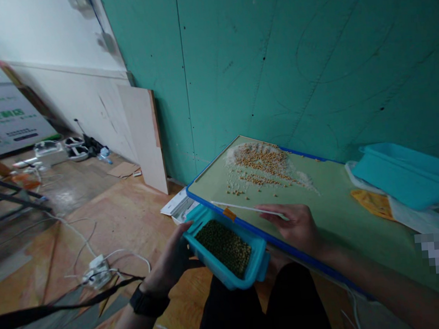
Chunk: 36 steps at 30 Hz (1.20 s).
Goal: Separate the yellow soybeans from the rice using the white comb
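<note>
My left hand (175, 258) grips the near left side of a teal plastic container (238, 284), held tilted just below the table's edge. Small dark green beans (215, 237) fill much of it, with pale yellow beans (240, 250) toward its right end. In my right hand (295, 224) is a thin white flat strip (241, 207), seen nearly edge-on and reaching left over the table's near edge. Beyond it, yellow-tan beans (262, 156) lie heaped and scattered among white grains (234, 156) on the pale green tabletop (342, 203).
A second teal container (408, 171) stands at the table's right, beside a yellow flat item (372, 204). The green wall (235, 73) borders the table's back. On the floor at left are a power strip (98, 270) and cables. A board (144, 134) leans against the wall.
</note>
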Tool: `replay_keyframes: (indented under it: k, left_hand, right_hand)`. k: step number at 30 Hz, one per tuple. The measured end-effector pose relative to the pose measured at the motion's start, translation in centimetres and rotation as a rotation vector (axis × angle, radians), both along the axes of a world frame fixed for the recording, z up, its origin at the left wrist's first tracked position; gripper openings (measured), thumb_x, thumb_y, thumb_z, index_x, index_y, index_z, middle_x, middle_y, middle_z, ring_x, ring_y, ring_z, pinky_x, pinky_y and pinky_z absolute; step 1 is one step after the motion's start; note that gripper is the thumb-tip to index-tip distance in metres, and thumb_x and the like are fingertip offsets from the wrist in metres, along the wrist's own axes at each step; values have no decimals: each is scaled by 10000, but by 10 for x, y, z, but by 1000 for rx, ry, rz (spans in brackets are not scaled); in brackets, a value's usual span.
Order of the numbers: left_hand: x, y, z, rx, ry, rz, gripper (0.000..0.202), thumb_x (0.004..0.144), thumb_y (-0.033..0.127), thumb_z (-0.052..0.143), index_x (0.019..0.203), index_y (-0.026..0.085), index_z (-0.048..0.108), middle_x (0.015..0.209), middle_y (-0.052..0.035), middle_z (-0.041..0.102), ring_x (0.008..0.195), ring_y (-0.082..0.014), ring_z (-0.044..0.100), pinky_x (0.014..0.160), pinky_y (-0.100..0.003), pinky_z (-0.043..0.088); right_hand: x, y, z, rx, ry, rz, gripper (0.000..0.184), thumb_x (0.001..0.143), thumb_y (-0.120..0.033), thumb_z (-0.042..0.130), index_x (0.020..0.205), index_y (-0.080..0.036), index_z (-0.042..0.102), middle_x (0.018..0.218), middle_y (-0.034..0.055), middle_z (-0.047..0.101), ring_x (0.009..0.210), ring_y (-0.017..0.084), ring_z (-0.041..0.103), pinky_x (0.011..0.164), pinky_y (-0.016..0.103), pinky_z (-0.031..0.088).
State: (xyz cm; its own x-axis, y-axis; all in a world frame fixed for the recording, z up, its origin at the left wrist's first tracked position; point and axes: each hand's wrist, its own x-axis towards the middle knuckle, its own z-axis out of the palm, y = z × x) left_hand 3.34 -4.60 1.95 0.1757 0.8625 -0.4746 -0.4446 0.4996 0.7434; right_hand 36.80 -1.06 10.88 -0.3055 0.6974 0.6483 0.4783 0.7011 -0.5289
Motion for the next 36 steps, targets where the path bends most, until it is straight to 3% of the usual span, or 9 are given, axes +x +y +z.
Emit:
replay_keyframes:
  k: [7,11,13,16,20,25,30,36]
  left_hand:
    - [18,-8,10,-38,22,-35,567,810,753,820,1086,258,835,873,-78,753,871,-322,687,814,-539,645]
    - [24,-11,17,-66,24,-44,636,707,774,887,1074,258,832,825,-51,719,871,-310,662,850,-543,654]
    - [27,-11,18,-85,29,-45,654,655,773,913,1037,249,826,841,-51,727,871,-308,662,838,-528,654]
    - [29,-8,15,-83,24,-50,608,713,748,887,1054,249,827,942,-72,774,913,-318,686,836,-516,648]
    - [32,-3,7,-99,29,-61,527,754,725,852,966,243,816,792,-49,694,821,-293,652,802,-508,638]
    - [36,-2,7,-72,17,-74,598,734,752,869,1058,252,820,823,-35,692,832,-285,657,820,-502,635]
    - [38,-5,14,-72,19,-79,607,664,776,911,946,249,806,724,-7,607,766,-253,607,797,-489,633]
    - [41,-5,16,-98,32,-63,653,588,791,939,941,265,781,734,-7,632,769,-260,627,763,-468,630]
  right_hand:
    - [8,-36,-1,6,-21,30,274,1029,-166,716,1188,-300,894,1089,28,897,890,239,890,787,296,742]
    - [17,-45,3,-18,17,-34,256,1037,-202,723,1164,-335,901,1075,6,896,858,245,889,758,303,744]
    - [29,-40,2,17,41,-160,222,1028,-233,740,1125,-343,907,1028,7,897,815,264,885,721,331,743]
    - [56,-18,-4,116,64,-395,159,1012,-313,771,1075,-316,917,893,27,891,679,275,856,607,332,699]
    - [84,15,-16,190,18,-517,219,1018,-409,761,1018,-262,923,834,55,881,540,242,789,493,293,586]
    - [80,32,-22,193,-30,-473,228,1037,-366,723,1036,-260,925,862,48,884,534,216,783,538,275,602]
    - [66,26,-23,171,-17,-368,214,1003,-231,728,1091,-273,919,1013,34,898,782,255,877,730,305,696]
    - [59,16,-19,160,-29,-330,250,994,-175,739,1141,-283,909,1030,17,900,816,256,884,732,303,708]
